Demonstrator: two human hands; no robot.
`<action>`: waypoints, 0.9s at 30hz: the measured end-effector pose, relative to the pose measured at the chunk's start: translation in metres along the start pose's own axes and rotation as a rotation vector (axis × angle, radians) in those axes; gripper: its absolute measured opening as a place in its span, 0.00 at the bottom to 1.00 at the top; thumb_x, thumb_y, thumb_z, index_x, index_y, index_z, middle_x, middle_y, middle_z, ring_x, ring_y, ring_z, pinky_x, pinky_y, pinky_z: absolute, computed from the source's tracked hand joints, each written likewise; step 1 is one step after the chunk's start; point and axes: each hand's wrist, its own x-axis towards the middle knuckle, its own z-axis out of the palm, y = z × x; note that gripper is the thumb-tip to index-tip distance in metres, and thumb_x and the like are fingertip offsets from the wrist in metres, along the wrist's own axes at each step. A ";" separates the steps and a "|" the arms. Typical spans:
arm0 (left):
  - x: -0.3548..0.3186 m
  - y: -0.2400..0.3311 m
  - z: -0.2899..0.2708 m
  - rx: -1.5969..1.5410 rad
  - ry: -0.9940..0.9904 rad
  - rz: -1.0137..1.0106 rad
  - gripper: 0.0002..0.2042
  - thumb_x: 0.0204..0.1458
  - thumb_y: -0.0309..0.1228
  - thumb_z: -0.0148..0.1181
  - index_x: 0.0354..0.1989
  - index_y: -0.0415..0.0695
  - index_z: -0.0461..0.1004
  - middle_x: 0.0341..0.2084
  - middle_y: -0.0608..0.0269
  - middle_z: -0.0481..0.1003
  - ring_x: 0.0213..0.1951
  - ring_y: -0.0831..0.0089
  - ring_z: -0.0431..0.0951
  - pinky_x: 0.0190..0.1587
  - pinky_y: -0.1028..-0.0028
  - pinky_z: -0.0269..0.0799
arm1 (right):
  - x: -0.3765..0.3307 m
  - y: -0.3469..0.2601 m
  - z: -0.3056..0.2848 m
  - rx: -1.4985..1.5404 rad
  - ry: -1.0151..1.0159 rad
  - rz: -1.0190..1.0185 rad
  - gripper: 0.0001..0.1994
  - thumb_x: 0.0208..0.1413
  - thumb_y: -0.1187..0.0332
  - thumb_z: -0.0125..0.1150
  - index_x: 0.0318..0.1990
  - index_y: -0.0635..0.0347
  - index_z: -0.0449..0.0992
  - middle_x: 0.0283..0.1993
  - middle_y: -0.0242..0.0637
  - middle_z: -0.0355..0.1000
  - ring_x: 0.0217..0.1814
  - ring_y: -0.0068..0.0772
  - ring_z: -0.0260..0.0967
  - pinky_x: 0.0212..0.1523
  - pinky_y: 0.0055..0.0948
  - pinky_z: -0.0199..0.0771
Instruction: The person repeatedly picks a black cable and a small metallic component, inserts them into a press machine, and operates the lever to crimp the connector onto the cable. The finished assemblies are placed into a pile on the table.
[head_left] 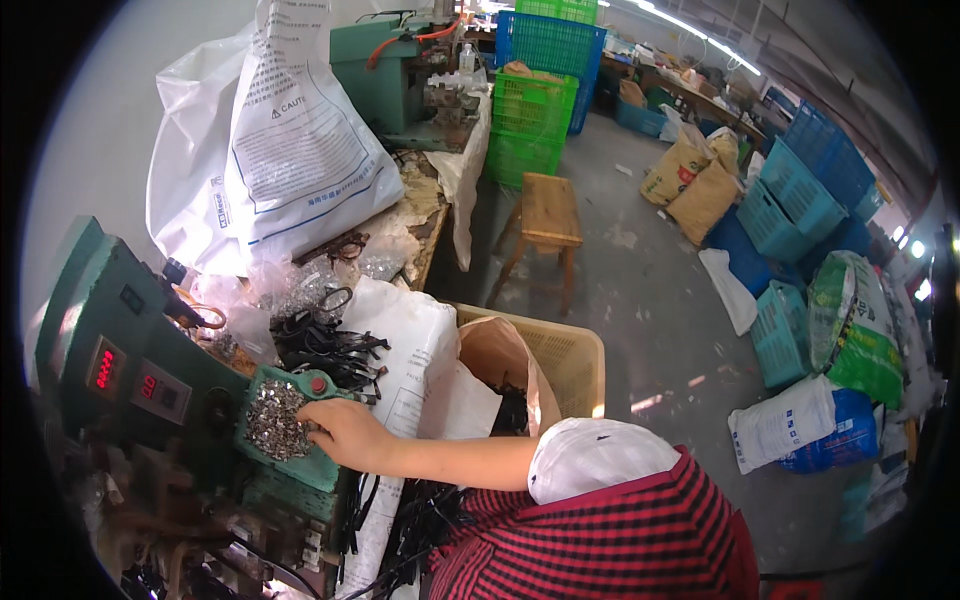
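Observation:
My right hand (342, 432) reaches left across my body into a green tray (300, 462) on a green machine (130, 370). The tray holds a heap of small silvery metal pieces (272, 420). My fingers are curled down into the heap at its right edge, pinching some of the pieces. A white sleeve cover (595, 455) and a red-and-black checked sleeve (640, 540) cover my upper arm. My left hand is not in view. Black strap-like parts (330, 350) lie in a pile just behind the tray.
Next to my arm a brown bag (505, 360) of black parts sits in a yellow crate (575, 355). White sacks (290, 150) stand on the bench. On the floor are a wooden stool (548, 215), green and blue crates (530, 120), and several filled sacks (850, 330).

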 end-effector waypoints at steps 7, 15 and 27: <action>0.008 -0.017 -0.032 -0.040 -0.073 0.308 0.08 0.67 0.27 0.54 0.48 0.38 0.78 0.45 0.51 0.81 0.46 0.63 0.80 0.52 0.65 0.77 | 0.037 -0.034 0.006 -0.076 -0.075 -0.022 0.08 0.61 0.70 0.62 0.43 0.59 0.85 0.42 0.45 0.82 0.44 0.51 0.79 0.47 0.43 0.78; -0.042 0.028 0.004 -0.651 -0.176 0.289 0.08 0.71 0.30 0.52 0.46 0.37 0.71 0.40 0.50 0.80 0.43 0.65 0.82 0.48 0.69 0.78 | 0.021 -0.054 0.040 0.565 -0.292 0.362 0.09 0.60 0.75 0.64 0.46 0.63 0.86 0.43 0.39 0.84 0.43 0.26 0.81 0.46 0.26 0.78; 0.016 0.082 0.056 -0.628 -0.038 0.534 0.10 0.70 0.30 0.56 0.46 0.33 0.74 0.40 0.44 0.83 0.43 0.65 0.84 0.54 0.68 0.78 | 0.023 -0.131 0.055 0.712 -0.474 0.147 0.28 0.59 0.79 0.67 0.67 0.65 0.66 0.54 0.41 0.77 0.51 0.25 0.77 0.57 0.25 0.74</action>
